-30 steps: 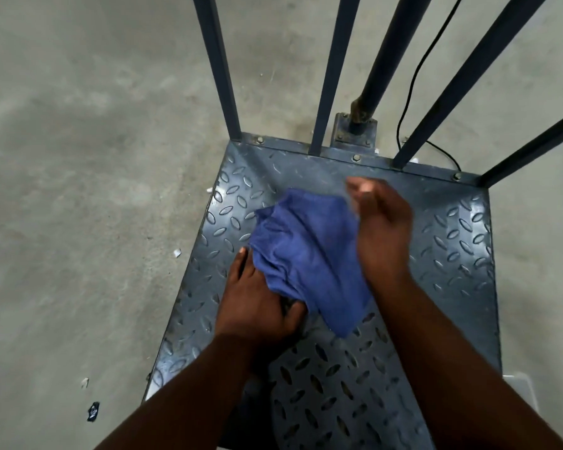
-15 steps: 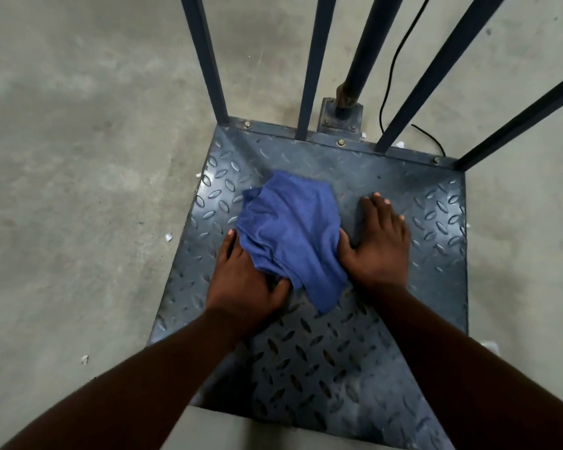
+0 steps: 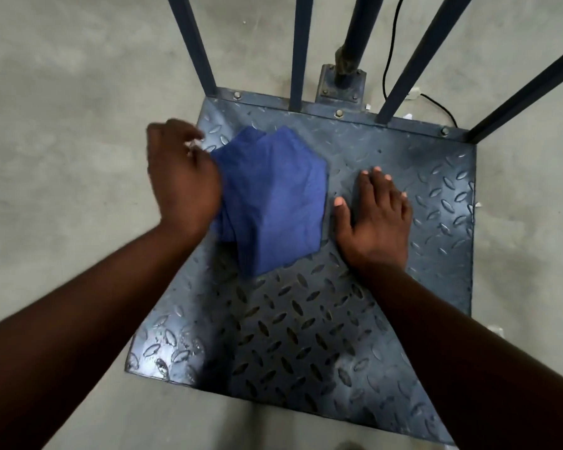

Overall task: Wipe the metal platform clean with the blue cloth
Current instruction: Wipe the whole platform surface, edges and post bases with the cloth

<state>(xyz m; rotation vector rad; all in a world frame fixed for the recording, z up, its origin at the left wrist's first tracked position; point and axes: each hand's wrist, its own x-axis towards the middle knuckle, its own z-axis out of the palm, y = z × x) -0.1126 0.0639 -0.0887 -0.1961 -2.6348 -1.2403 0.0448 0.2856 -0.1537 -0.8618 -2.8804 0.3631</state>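
One blue cloth (image 3: pixel 273 196) lies crumpled on the far-left part of the single metal platform (image 3: pixel 306 326). Its long axis runs near to far, and a narrow corner points toward the near edge.

Two hands show. The left hand (image 3: pixel 182 180) sits over the cloth's left edge and is blurred, so I cannot tell whether its fingers grip the fabric. The right hand (image 3: pixel 377 222) rests flat on the tread plate just right of the cloth, its fingers (image 3: pixel 376 180) straight and slightly apart, holding nothing.

Four square bars (image 3: pixel 298 50) and one round post (image 3: pixel 355 37) rise along the far edge, which carries three bolts (image 3: pixel 338 113). A black cable (image 3: pixel 387 60) trails over the concrete floor (image 3: pixel 62 157) behind them.
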